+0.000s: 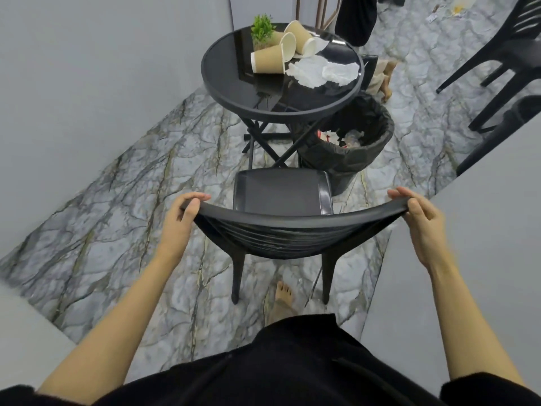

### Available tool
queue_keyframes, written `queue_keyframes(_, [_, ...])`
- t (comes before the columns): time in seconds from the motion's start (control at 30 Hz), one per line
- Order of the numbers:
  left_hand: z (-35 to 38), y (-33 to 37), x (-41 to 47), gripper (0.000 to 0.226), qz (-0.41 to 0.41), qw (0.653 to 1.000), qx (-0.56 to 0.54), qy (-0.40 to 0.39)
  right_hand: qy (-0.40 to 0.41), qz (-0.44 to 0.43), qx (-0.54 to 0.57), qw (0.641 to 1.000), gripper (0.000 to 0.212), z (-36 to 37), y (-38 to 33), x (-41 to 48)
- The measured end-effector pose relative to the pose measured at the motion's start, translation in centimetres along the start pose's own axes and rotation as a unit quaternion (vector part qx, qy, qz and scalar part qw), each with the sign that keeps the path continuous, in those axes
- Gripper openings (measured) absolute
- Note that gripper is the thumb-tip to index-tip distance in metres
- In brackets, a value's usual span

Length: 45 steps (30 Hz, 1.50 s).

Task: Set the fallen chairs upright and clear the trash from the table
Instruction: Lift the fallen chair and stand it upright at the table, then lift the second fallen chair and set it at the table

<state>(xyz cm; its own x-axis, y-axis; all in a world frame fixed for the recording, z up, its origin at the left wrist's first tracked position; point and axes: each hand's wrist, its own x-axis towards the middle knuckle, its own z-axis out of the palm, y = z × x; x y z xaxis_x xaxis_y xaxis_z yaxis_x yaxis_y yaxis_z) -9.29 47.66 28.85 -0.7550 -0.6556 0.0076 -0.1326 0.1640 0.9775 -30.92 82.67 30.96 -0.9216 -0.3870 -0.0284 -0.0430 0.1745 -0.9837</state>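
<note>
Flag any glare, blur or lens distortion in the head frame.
Head view: strong wide-angle bowing, the black plastic chair's backrest curves and the grey walls lean; the round black glass table mirrors its surroundings; both hands and the brown paper cups look sharp; even, soft lighting.

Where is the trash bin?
The black-lined round trash bin stands on the marble floor in the head view, just right of the round black glass table, tucked partly under its edge, beyond the black plastic chair.
</note>
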Motion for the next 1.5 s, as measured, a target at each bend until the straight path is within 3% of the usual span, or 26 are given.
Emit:
queue_keyframes(0.07, [-0.9, 0.5, -0.1, 0.017, -0.018, 0.998, 0.049, -0.029, -0.044, -0.027, -0.065, 0.997, 0.022, 0.1, -2.3, 0.2])
queue_keyframes(0.1, [-1.5, 0.9, 0.0, 0.021, -0.016, 0.996, 0.075, -0.033, -0.065, -0.042, -0.110, 0.991, 0.019, 0.6, -3.8, 0.5])
queue_keyframes(0.27, [-4.8, 3.5, 0.1, 0.035, -0.013, 0.977, 0.209, -0.026, -0.190, -0.108, -0.304, 0.927, 0.031, 8.6, -10.9, 3.1])
queue_keyframes(0.47, [-9.5, 3.5, -2.1, 0.047, -0.070, 0.929, 0.361, -0.043, -0.424, -0.129, -0.431, 0.786, 0.056, 25.3, -13.4, 3.3])
queue_keyframes(0.73, [-16.2, -1.0, -5.0, 0.061, -0.240, 0.843, 0.473, -0.093, -0.534, -0.220, -0.549, 0.604, 0.059, 40.6, -12.2, -1.0])
queue_keyframes(0.87, [-19.3, -2.9, -4.8, 0.063, -0.273, 0.834, 0.473, -0.074, -0.563, -0.184, -0.579, 0.560, 0.064, 45.3, -10.1, -0.6])
queue_keyframes(1.0, [-23.4, -4.7, -3.2, 0.066, -0.299, 0.835, 0.456, -0.068, -0.570, -0.161, -0.589, 0.550, 0.071, 50.3, -9.3, 1.6])
queue_keyframes(1.13, [-28.6, -6.4, 3.4, 0.066, -0.319, 0.825, 0.462, -0.071, -0.569, -0.133, -0.575, 0.574, 0.070, 57.0, -9.8, 6.7])
queue_keyframes(1.23, [-28.5, -7.6, 4.6, 0.066, -0.308, 0.827, 0.462, -0.090, -0.574, -0.121, -0.575, 0.570, 0.068, 57.2, -8.5, 7.6])
queue_keyframes(1.5, [-34.7, -9.3, 21.3, 0.064, -0.277, 0.809, 0.501, -0.132, -0.568, -0.046, -0.533, 0.626, 0.066, 66.0, -8.3, 19.8])
